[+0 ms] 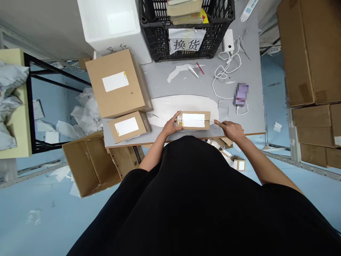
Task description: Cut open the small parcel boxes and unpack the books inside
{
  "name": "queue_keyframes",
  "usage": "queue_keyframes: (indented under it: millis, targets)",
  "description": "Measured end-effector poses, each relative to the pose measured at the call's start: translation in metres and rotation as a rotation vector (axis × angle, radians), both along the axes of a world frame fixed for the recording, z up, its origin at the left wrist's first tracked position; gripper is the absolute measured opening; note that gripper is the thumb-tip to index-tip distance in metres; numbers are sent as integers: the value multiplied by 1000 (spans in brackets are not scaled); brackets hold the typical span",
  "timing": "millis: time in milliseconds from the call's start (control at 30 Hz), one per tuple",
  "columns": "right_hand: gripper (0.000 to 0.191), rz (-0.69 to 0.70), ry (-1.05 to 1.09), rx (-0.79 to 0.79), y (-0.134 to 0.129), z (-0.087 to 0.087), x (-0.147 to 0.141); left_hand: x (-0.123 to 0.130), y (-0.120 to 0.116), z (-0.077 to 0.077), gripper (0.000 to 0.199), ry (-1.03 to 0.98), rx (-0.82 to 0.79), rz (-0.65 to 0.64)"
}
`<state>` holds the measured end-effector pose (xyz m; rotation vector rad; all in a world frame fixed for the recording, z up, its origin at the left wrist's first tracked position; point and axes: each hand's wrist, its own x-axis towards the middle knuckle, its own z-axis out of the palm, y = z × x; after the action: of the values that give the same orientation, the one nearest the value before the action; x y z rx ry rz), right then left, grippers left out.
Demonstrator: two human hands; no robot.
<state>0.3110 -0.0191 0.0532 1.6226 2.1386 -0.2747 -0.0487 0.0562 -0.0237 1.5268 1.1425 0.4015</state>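
Note:
A small cardboard box (pixel 180 124) with a white label (pixel 194 120) lies near the front edge of the grey table. My left hand (pixel 171 127) grips its left end, thumb on the near side and fingers at the far side. Closed around the handle of a thin-bladed knife (pixel 212 122) is my right hand (pixel 232 130), just right of the box. The blade points left and its tip meets the box's right end; how deep it sits I cannot tell. Beneath the box spreads a worn white patch (pixel 162 106) of tabletop.
Two taped boxes, one large (pixel 106 99) and one small (pixel 144 122), stand at left. Behind are a white foam bin (pixel 114 25) and black crate (pixel 160 42). A phone (pixel 241 94) and white cable (pixel 221 73) lie right. An open carton (pixel 90 163) stands below the table's left.

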Motion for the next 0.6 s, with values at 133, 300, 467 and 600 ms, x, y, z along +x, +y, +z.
queue_keyframes:
  millis: [133, 300, 467, 600]
  targets:
    - [71, -99, 69, 34, -30, -6, 2, 2, 5, 3, 101, 15, -12, -81]
    - [55, -368, 323, 97, -44, -15, 26, 3, 8, 12, 99, 152, 64, -108]
    - [57, -720, 924, -114, -32, -37, 42, 42, -3, 36, 99, 510, 292, -77]
    - [68, -870, 1193, -256, -20, -51, 33, 96, -10, 49, 107, 636, 377, -273]
